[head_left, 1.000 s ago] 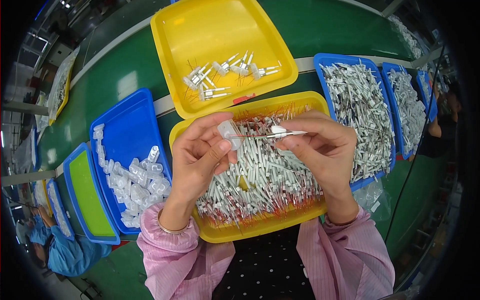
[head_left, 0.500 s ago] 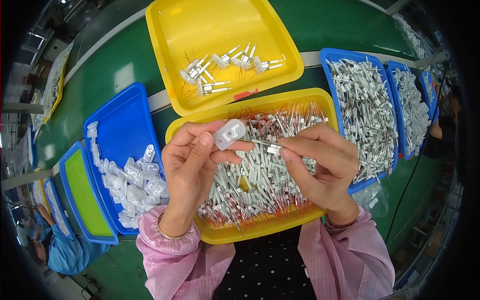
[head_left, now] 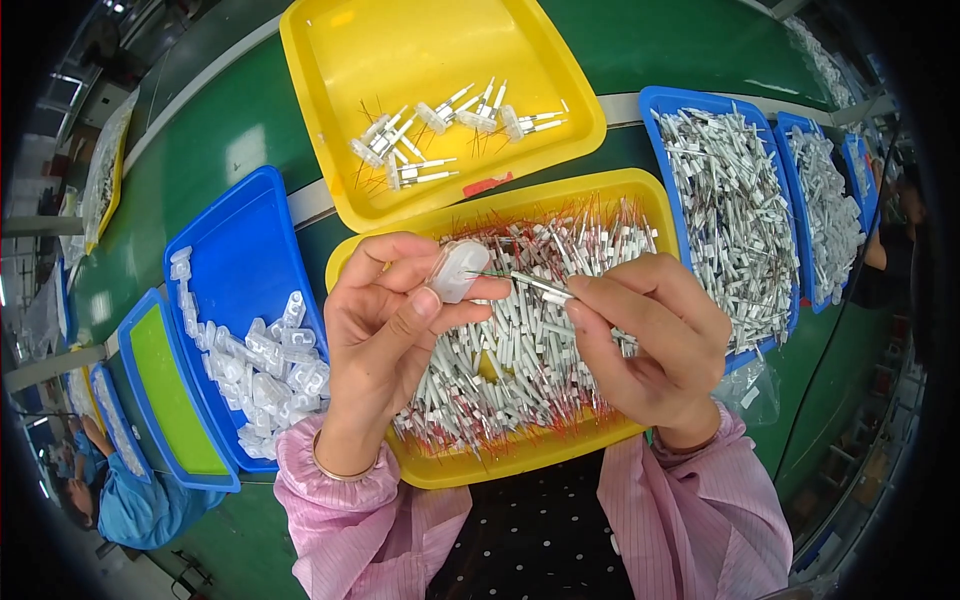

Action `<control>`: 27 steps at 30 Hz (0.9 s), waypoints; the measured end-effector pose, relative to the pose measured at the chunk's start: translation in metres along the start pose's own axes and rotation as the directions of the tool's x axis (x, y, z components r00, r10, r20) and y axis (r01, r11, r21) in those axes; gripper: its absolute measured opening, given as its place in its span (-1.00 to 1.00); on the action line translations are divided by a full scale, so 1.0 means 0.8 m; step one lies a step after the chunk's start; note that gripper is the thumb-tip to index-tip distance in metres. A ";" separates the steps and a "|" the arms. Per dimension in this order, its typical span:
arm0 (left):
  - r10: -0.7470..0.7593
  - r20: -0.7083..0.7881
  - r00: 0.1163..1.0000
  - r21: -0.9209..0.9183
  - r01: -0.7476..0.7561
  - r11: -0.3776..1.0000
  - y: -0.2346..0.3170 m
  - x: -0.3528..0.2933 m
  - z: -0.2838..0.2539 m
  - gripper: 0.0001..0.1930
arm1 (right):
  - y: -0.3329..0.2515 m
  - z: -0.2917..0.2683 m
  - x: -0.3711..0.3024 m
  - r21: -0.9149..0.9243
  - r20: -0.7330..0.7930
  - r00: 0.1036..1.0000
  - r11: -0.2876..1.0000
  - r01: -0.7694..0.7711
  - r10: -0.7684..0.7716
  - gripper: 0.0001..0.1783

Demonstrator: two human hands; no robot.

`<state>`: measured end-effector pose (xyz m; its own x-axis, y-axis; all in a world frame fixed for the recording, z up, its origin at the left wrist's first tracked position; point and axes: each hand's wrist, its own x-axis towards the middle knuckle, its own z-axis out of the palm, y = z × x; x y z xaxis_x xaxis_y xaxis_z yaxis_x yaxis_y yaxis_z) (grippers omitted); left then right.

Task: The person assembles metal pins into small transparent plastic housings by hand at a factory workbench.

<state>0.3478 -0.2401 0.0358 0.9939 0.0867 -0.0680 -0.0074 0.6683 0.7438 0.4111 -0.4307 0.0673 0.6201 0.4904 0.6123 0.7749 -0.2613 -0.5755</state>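
Cap [head_left: 459,268] sits pinched by its edge in my left hand [head_left: 382,315], above the near tray [head_left: 530,468], apparently to leave its face bare; my right hand [head_left: 662,335] pinches the tube [head_left: 540,286] toward its rear, probably so its wires [head_left: 490,274] jut free.

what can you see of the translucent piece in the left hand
The piece is small, whitish and translucent, apparently plastic, with a rounded upper end. The left hand holds it tilted above a yellow tray, thumb at its lower left edge. Thin wires from the slim part in the right hand appear to meet its face; whether they pass through cannot be told.
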 end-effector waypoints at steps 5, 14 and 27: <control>-0.008 -0.016 1.000 -0.010 0.008 1.000 -0.001 0.001 0.000 -0.59 | -0.005 -0.004 0.001 0.013 0.051 0.998 1.000 0.024 -0.024 -0.73; -0.022 0.044 0.999 0.011 0.021 1.000 -0.004 0.000 -0.005 -0.55 | 0.001 -0.002 -0.001 0.044 0.007 1.000 0.999 0.016 -0.017 -0.73; 0.055 0.195 0.979 0.178 -0.090 0.980 -0.006 0.002 -0.013 -0.60 | 0.004 -0.006 0.000 0.136 0.098 0.994 0.989 -0.057 0.044 -0.75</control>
<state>0.3483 -0.2357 0.0251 0.9943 -0.0225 0.1038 -0.0774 0.5154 0.8535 0.4143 -0.4358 0.0681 0.6386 0.5578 0.5302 0.7145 -0.1738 -0.6777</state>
